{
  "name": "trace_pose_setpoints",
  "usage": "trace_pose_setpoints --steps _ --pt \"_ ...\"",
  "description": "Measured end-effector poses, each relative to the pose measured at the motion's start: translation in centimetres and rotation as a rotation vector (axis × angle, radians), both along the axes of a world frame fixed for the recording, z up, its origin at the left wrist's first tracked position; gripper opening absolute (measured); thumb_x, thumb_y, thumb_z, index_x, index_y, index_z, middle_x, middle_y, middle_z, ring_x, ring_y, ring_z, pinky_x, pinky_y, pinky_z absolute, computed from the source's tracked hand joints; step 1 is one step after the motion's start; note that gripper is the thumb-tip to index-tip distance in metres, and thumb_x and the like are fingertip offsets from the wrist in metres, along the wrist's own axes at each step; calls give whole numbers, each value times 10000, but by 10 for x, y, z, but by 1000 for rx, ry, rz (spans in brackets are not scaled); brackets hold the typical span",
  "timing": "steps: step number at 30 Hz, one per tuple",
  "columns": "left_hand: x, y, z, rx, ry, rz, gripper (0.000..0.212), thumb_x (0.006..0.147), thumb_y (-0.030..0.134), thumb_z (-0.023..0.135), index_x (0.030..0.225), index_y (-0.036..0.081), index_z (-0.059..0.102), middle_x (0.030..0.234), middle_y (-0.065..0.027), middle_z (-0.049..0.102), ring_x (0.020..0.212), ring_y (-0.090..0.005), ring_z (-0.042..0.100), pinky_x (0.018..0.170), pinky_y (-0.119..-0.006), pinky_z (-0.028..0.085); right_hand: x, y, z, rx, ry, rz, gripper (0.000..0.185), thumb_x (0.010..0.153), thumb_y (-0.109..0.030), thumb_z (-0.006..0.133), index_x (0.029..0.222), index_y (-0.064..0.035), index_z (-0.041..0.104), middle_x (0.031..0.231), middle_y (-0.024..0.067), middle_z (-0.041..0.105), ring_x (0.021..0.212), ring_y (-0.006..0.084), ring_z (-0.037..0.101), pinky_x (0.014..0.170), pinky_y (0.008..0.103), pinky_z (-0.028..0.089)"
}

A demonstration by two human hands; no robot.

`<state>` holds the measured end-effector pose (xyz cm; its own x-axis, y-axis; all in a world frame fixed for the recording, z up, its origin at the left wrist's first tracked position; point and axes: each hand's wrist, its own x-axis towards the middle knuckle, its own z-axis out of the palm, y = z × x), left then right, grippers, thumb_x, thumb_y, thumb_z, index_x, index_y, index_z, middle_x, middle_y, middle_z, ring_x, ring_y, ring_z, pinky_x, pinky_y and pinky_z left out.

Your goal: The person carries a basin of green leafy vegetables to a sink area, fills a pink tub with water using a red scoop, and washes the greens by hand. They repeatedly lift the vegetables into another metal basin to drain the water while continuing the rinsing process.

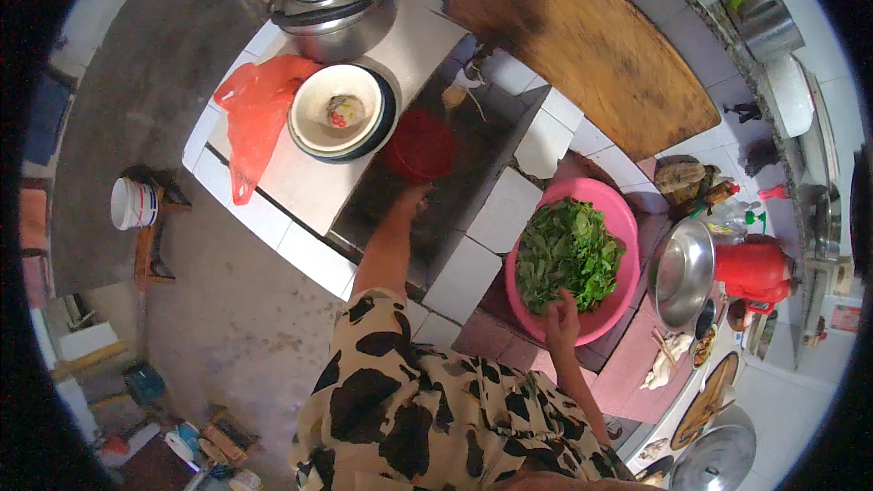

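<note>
My left hand (421, 198) reaches down into the dark sink (491, 140) and grips the near rim of a red plastic container (419, 144), whose inside is dim and blurred. Above the container, near the tap (475, 67), is a pale rounded thing that I cannot make out. A pink plastic basin (624, 232) stands to the right of the sink, heaped with leafy greens (573, 252). At the basin's near side, my right hand (563, 320) is against the leaves with its fingers bent. Whether it pinches any leaf is hidden.
Left of the sink are stacked bowls (335, 109), a red plastic bag (256, 116) and a lidded metal pot (334, 7). A wooden board (580, 41) leans behind. Right of the basin stand a steel bowl (682, 276) and a red thermos (750, 266). Chopsticks (661, 344) lie on a cloth.
</note>
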<state>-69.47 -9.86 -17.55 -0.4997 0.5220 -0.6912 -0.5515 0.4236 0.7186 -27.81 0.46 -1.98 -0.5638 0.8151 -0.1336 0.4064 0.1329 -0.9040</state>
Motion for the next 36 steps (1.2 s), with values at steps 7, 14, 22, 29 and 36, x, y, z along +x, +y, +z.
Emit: trace_pose_setpoints --steps 7,14,22,29,36 --pt "-2 31 -23 -206 246 35 315 745 419 660 856 132 594 683 -19 528 558 -161 463 518 -341 377 52 -24 27 7 -235 -183 359 890 -145 516 1221 -13 470 885 78 583 757 155 535 676 294 452" --pt "0 58 -42 -321 119 -141 288 747 391 664 849 133 588 684 -15 531 567 -156 482 535 -366 406 94 -27 15 -132 -200 -220 377 887 -140 524 1230 1 458 911 110 589 774 179 545 694 313 458" --pt "19 47 58 15 -221 -9 179 759 229 688 771 126 542 655 -8 521 535 -131 487 481 -317 423 96 -8 18 -51 -247 -127 419 887 -181 525 1251 7 440 889 105 588 775 182 545 694 313 453" --pt "43 21 81 190 -264 207 157 767 117 675 747 103 520 632 -8 502 499 -114 471 428 -256 391 118 4 -40 -37 -49 -29 398 884 -159 554 1240 -13 450 735 29 533 634 101 492 566 231 412" --pt "72 -2 128 250 -184 165 161 769 113 669 763 102 508 591 2 484 469 -115 462 427 -263 386 120 2 17 -85 -215 83 399 888 -156 552 1245 -13 447 701 10 550 597 77 475 545 223 398"
